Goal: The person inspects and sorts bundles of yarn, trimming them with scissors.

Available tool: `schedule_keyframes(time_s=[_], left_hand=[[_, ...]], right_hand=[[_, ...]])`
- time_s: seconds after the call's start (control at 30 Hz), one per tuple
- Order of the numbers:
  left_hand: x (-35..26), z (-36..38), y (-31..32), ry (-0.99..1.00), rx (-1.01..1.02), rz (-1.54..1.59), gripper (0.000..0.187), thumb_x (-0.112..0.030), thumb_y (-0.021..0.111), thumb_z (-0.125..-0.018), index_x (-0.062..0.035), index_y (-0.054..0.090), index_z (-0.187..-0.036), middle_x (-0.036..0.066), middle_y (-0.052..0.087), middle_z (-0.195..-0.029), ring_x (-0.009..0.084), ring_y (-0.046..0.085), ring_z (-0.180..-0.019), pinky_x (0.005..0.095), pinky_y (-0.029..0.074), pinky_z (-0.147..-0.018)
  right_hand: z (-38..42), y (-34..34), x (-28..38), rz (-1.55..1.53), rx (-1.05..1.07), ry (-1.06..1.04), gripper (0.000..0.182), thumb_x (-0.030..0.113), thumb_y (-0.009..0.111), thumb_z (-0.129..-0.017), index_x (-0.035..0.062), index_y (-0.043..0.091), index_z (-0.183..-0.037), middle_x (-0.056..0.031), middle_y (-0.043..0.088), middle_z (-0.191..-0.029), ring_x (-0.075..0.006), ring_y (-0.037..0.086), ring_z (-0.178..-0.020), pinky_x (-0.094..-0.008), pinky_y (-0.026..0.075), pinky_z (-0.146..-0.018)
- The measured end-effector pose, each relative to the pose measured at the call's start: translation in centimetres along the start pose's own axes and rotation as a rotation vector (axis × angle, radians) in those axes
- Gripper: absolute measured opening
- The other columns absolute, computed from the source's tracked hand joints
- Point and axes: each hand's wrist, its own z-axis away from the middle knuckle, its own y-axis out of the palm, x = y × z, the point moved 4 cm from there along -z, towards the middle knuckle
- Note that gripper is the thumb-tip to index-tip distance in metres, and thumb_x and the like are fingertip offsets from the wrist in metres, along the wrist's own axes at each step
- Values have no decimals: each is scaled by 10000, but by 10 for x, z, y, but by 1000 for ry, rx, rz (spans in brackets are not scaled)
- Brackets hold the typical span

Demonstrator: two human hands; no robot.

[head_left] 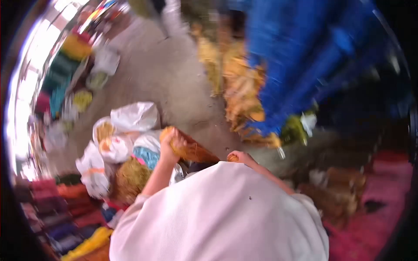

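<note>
An orange-brown bundle, looking like yarn or fibre [196, 150], slants down from the upper left towards the front of the white shirt. My left hand [174, 141] is closed round its upper end. On the right, near the shirt's edge, my right hand [239, 157] is closed on a small orange twisted end [233, 158]. Whether that end belongs to the same bundle is hidden by the shirt. Motion blurs both hands somewhat.
White plastic bags [135, 116] and a brown fibrous heap [133, 176] lie at left on the grey floor [174, 74]. Orange-yellow material [244, 87] and large blue hanging material [300, 56] are at upper right. Coloured stacks [48, 204] stand lower left; pink material [387, 191] lies right.
</note>
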Motion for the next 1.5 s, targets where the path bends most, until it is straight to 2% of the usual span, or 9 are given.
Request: schedule_keyframes(time_s=[0.1,0.17,0.23,0.47,0.73,0.9,1.07,1.27,1.5], left_hand=[[-108,-33,-10,173,263,4,229,-253,532,-962,-58,605,-1056,29,598,-771,155,581,-756,304,459,-768],[-172,-41,-8,301,96,-153,442,-240,542,-966,-12,513,-1343,145,612,-1260,206,572,-1178,352,433,-987],[-233,-62,-10,429,239,-329,537,-191,563,-961,-34,425,-1455,146,369,-1551,222,400,-1398,389,352,-1101],[-383,-181,-78,857,91,-1563,645,-240,670,-908,-110,422,-1489,138,155,-1643,234,196,-1496,445,255,-1147],[-531,-368,-176,781,-131,-1035,637,-176,601,-945,-25,336,-1504,184,215,-1610,236,327,-1438,345,264,-1140],[-649,-429,-244,846,-430,13,483,-249,497,-1010,3,429,-1417,122,674,-1146,227,632,-1101,381,466,-1009],[-749,-479,-328,999,-570,273,309,-305,486,-1017,-31,558,-1139,9,545,-697,130,556,-700,315,505,-772],[-888,-647,-413,876,-549,403,212,-282,490,-1016,-73,527,-1003,-24,404,-609,125,456,-583,316,480,-683],[-1156,-865,-477,513,-406,154,193,-243,462,-1015,-64,524,-977,-9,439,-648,119,462,-636,283,431,-720]], right_hand=[[-83,15,45,162,41,93,412,265,784,-742,146,674,-1120,-93,714,-1049,-243,685,-987,-362,531,-870],[-141,21,81,159,53,104,422,245,779,-752,146,656,-1143,-78,714,-1041,-227,687,-957,-343,535,-852],[-194,19,121,77,48,98,417,223,774,-742,133,652,-1131,-87,711,-1031,-224,686,-945,-325,537,-840],[-340,-37,259,174,-158,87,412,110,625,-748,63,621,-1157,-146,703,-1011,-231,684,-922,-344,534,-823],[-583,-131,183,224,-192,259,369,183,676,-773,45,664,-1115,-178,713,-993,-273,690,-938,-368,528,-849],[-831,-143,353,486,-30,131,354,285,646,-772,54,687,-1037,-208,701,-966,-356,681,-913,-426,535,-804],[-1075,-115,527,604,114,-67,342,245,646,-769,70,698,-1058,-188,709,-978,-341,681,-948,-400,531,-830],[-1332,-82,629,690,449,198,394,354,710,-760,46,715,-1007,-167,723,-978,-284,694,-887,-411,534,-788],[-1552,-92,704,681,-27,169,525,386,749,-731,5,661,-1080,-211,699,-1027,-372,666,-999,-422,525,-863]])
